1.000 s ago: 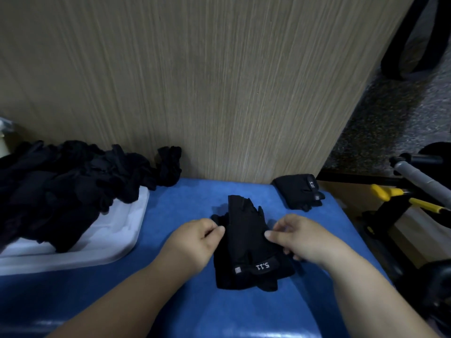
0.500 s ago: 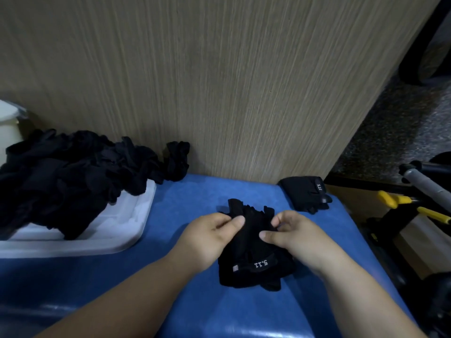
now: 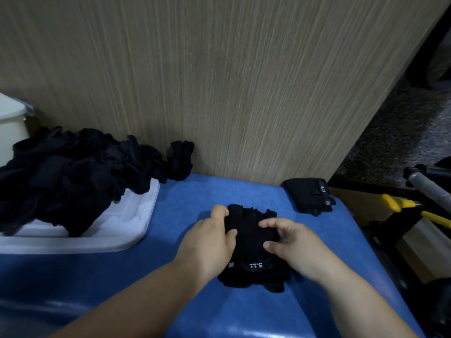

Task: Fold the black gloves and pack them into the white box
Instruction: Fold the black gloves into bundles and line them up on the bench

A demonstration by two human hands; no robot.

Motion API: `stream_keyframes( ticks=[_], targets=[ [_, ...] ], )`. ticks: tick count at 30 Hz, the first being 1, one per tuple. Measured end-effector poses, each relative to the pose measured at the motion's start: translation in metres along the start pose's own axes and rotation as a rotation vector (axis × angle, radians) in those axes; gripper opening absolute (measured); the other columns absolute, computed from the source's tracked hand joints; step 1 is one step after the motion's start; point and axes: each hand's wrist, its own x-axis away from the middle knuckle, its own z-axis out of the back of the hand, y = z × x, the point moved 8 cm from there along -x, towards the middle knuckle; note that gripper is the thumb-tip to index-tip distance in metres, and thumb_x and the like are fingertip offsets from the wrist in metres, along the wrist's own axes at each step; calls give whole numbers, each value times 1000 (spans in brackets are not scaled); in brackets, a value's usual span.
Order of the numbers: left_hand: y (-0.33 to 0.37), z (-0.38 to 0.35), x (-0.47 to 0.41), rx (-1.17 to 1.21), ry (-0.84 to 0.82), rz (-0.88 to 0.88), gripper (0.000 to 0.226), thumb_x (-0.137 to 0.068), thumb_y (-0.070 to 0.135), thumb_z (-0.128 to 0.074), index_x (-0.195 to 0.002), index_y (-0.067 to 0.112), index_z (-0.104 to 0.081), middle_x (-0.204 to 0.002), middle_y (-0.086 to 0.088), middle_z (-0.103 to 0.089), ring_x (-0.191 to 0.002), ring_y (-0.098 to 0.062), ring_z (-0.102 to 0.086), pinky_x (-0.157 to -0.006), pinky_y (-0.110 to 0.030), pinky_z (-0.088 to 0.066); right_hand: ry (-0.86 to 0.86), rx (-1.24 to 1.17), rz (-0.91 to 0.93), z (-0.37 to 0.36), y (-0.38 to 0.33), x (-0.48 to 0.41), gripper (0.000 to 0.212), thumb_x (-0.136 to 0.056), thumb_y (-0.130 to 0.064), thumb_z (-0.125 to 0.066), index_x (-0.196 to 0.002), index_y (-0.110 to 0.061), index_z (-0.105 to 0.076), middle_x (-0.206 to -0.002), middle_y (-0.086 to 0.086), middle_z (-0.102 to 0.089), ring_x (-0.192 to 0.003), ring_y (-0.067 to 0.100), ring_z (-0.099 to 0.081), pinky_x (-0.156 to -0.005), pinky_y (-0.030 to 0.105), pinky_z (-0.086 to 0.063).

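It looked like a small packing workshop rather than a home: a blue padded surface [image 3: 170, 240] set against a wood-grain panel [image 3: 219, 81], a bulk heap of identical black gloves [image 3: 73, 172] spilling over a white box [image 3: 131, 223], a speckled floor [image 3: 395, 132], and yellow-handled gear [image 3: 400, 203] (blurred, kind unclear) alongside.

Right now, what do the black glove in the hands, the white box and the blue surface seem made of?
Black glove: probably soft matte fabric; it creases and bunches. White box: likely moulded foam or plastic, matte, with a thick rounded rim. Blue surface: perhaps vinyl padding; smooth, slight sheen at the near edge.
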Motion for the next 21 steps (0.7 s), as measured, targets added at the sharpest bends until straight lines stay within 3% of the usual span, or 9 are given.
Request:
stream_keyframes(
  ticks=[3,5,7,9,12,15,18,21],
  targets=[
    [3,2,2,-98,46,-60,34,-96,35,-44,-128,27,-32,-91,10,-54,-94,-9,-50,-76,-22,-40,20,49,-4,2,2,-2,35,-85,-5,-68,-115,-24,-64,-57,-22,-58,-54,-10,-54,-57,3,-39],
    [7,6,5,-181,99,-107,39,-96,33,-43,-133,30,-30,-118,13,-46,-116,-9,-37,-95,-23,-34,85,167,22,8,1,-3,39,-83,-15,-72,-118,-30,-63,-84,-16,-59,-72,-4,-56,-63,2,-38],
    [15,10,8,-202,111,-202,44,-97,28,-42,-138,38,-29,-140,20,-26,-131,-4,-17,-109,-27,-19,199,320,114,18,-5,-4,43,-82,-23,-73,-122,-33,-61,-118,-12,-49,-104,0,-51,-86,5,-35],
    [22,6,8,-184,31,-310,46,-99,26,-39,-141,44,-31,-149,29,-16,-138,5,-3,-115,-28,-7,255,412,265,20,-18,0,43,-85,-24,-70,-126,-31,-60,-132,-18,-38,-127,2,-36,-106,15,-24],
    [18,-13,9,-219,-178,-404,44,-103,34,-29,-146,40,-29,-153,29,-14,-141,8,7,-119,-26,2,97,498,427,1,-28,3,45,-93,-29,-59,-136,-30,-50,-144,-25,-26,-141,-2,-13,-113,14,-9],
    [7,-28,11,-268,-346,-366,48,-103,40,-22,-150,35,-19,-158,22,-8,-143,5,6,-120,-27,1,-143,554,374,-23,-13,3,53,-98,-39,-42,-148,-33,-25,-149,-27,-6,-143,-1,10,-119,22,-1],
    [4,-30,14,-328,-387,-343,50,-103,44,-18,-151,36,-9,-157,23,1,-142,6,10,-119,-28,7,-254,683,276,-31,6,1,57,-101,-45,-28,-150,-37,-1,-150,-28,12,-138,-2,24,-116,23,11],
    [1,-30,15,-347,-395,-323,52,-101,47,-16,-151,37,-4,-157,24,3,-141,8,13,-119,-30,10,-280,761,244,-31,15,0,57,-99,-52,-21,-148,-41,7,-149,-29,20,-137,-1,29,-114,25,16]
  ],
)
